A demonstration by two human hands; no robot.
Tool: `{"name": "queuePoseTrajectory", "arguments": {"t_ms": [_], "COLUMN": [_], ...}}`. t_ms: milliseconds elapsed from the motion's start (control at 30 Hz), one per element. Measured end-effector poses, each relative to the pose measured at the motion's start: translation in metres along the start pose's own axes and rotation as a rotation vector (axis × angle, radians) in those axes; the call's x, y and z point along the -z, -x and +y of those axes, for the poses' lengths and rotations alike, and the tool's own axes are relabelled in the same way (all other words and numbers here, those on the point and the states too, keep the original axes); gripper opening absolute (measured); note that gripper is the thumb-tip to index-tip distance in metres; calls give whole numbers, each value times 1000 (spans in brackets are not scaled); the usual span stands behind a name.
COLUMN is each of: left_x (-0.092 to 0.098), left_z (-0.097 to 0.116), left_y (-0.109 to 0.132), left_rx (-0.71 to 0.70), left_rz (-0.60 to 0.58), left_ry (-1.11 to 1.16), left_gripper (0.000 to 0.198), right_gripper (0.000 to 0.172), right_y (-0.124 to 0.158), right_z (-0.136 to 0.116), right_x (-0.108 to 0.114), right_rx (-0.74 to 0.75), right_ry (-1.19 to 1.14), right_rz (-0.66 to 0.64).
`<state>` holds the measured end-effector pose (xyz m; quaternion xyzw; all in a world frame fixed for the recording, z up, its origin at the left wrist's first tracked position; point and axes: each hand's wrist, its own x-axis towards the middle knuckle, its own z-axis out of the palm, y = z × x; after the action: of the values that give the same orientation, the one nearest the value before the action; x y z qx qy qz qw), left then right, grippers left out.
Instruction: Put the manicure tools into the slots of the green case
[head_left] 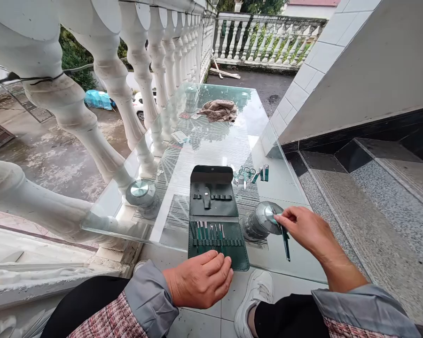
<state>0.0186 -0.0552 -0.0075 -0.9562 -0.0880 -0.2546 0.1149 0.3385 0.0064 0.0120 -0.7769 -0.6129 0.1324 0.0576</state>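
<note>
An unfolded dark green manicure case (214,209) lies on the glass table. Several slim nail tools (211,232) with green handles sit in the loops of its lower half; the upper loops hold none. My left hand (202,277) is closed at the case's near edge, fingers bent together over it, the thumb hidden. To the right, my right hand (305,230) pinches a slim dark green tool (285,244) that hangs downward, its exact kind unclear. Beyond the case, small scissors (246,173) and several nail clippers (264,172) lie on the glass.
The glass tabletop (282,188) rests on round metal-capped legs (141,190). A crumpled brown cloth (218,111) and a small card (179,136) lie farther off. White balusters (109,84) line the left; stone steps (359,202) rise on the right. My white shoe (257,295) is below.
</note>
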Motion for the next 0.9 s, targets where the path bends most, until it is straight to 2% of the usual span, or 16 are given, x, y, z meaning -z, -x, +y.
{"name": "queuePoseTrajectory", "arguments": {"t_ms": [133,300,467,567,633,700,767,833,900], "left_x": [2,3,1,1,1,1,1,1,1], "left_z": [1,1,1,0,0,0,-1,-1,-1], "left_y": [1,0,1,0,-1,-2,-2,-2,-2], "left_rx": [-4,11,3,1,2,2,-3,-3,-4], "left_rz": [-33,-14,6,13,15,17,21,21,17], "left_ry": [-18,-12,-1,-7,-11,-12,-8,-4,4], "left_gripper": [24,24,24,24,24,24,24,25,25], "right_gripper": [18,18,20,19,16,14,24,44,56], "right_y": [-2,-4,-5,-8,-8,-6,0,9,19], "right_z": [-14,-20,-22,-23,-25,-30,-39,-51,-66], "right_x": [-2,-4,-12,-13,-10,-7,-4,-4,-6], "right_rx": [-24,-18,44,38,7,-24,-30,-13,14], "right_ry": [43,82,125,54,-84,-329,-644,-917,-1069], "right_rz": [-52,-76,-36,26,113,215,252,182,39]}}
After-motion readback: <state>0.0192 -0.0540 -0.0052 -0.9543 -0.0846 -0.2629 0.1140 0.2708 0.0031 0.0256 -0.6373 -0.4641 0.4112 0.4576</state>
